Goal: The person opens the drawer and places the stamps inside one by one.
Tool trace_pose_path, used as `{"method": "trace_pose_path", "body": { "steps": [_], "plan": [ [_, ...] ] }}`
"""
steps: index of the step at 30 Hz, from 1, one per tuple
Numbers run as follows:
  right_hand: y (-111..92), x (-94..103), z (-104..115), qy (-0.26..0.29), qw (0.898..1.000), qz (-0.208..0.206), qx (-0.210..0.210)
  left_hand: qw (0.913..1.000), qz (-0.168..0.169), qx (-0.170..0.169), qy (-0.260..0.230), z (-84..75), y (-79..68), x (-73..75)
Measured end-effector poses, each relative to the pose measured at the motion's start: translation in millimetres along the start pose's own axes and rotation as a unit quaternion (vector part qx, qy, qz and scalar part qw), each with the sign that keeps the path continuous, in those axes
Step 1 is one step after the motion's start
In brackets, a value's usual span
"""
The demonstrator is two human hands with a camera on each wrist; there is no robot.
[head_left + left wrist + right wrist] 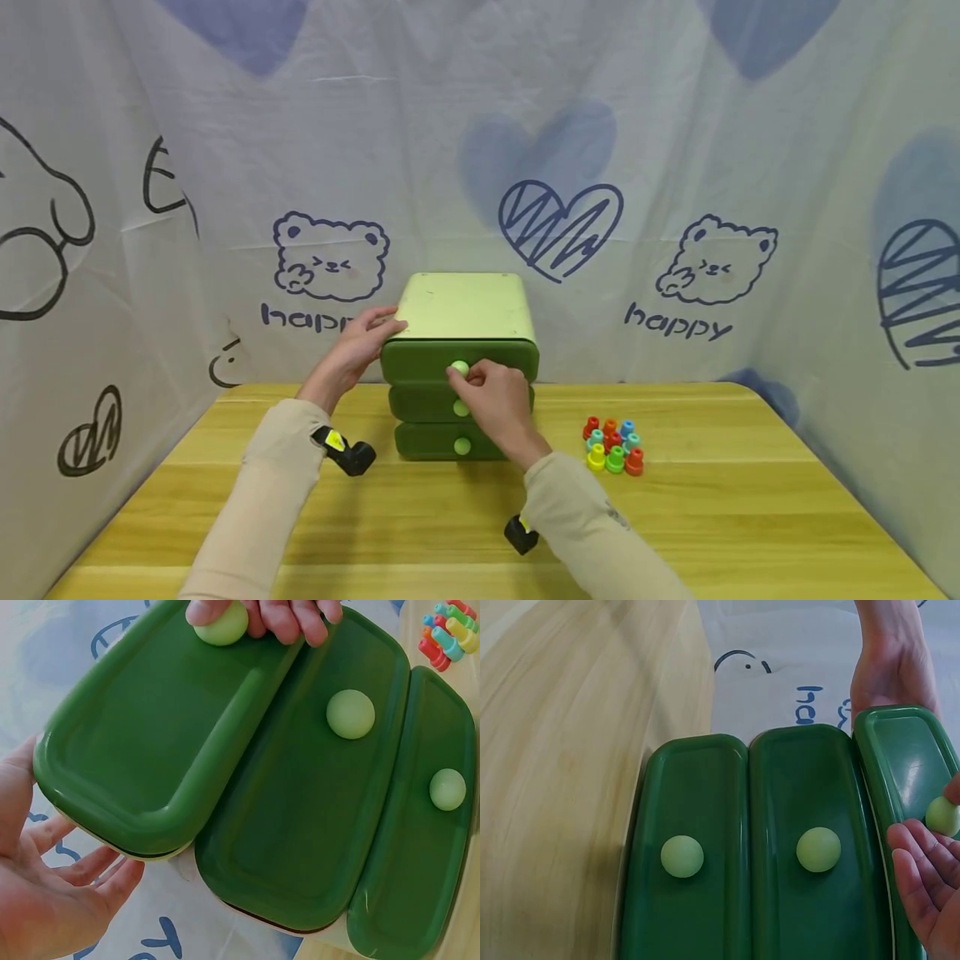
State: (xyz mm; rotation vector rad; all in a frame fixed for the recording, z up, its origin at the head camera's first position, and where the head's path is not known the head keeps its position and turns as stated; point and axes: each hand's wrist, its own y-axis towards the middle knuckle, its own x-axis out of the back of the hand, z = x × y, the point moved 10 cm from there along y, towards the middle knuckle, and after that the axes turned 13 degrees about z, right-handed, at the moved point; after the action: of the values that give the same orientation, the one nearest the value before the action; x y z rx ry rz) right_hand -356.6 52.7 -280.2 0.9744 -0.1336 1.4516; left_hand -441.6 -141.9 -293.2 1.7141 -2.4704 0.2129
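Note:
A small drawer cabinet with a pale green top stands on the table, its three dark green drawer fronts facing me. My right hand pinches the round, light green knob of the top drawer between thumb and fingers. Against the cabinet's upper left side rests my left hand, its fingertips over the top edge. In the left wrist view its fingers spread loosely beside the top drawer's end. Below, the middle knob and bottom knob are untouched.
Several small coloured pegs stand grouped on the wooden table, right of the cabinet. A white curtain printed with hearts and bears hangs close behind the table and along both sides. Black wrist cameras stick out from both sleeves.

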Motion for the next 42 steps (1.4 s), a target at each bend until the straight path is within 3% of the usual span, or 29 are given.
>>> {"method": "trace_pose_path", "body": {
  "steps": [13,23,34,42],
  "plan": [
    [-14.3,4.4,13.8,-0.023,0.999,0.013,0.045,0.9998,0.019,-0.007,0.007,2.0,0.7,-0.4],
    [-19.0,5.8,17.0,-0.023,0.998,0.007,0.052,0.9992,0.026,-0.029,0.004,1.8,-0.8,-0.8],
    [-26.2,8.2,24.4,-0.021,0.997,0.005,0.079,0.9968,0.067,-0.033,-0.027,5.9,2.6,0.3],
    [-30.1,10.2,27.0,-0.018,0.996,0.005,0.084,0.9962,0.078,-0.033,-0.023,5.3,2.3,-0.3]
  ]
}}
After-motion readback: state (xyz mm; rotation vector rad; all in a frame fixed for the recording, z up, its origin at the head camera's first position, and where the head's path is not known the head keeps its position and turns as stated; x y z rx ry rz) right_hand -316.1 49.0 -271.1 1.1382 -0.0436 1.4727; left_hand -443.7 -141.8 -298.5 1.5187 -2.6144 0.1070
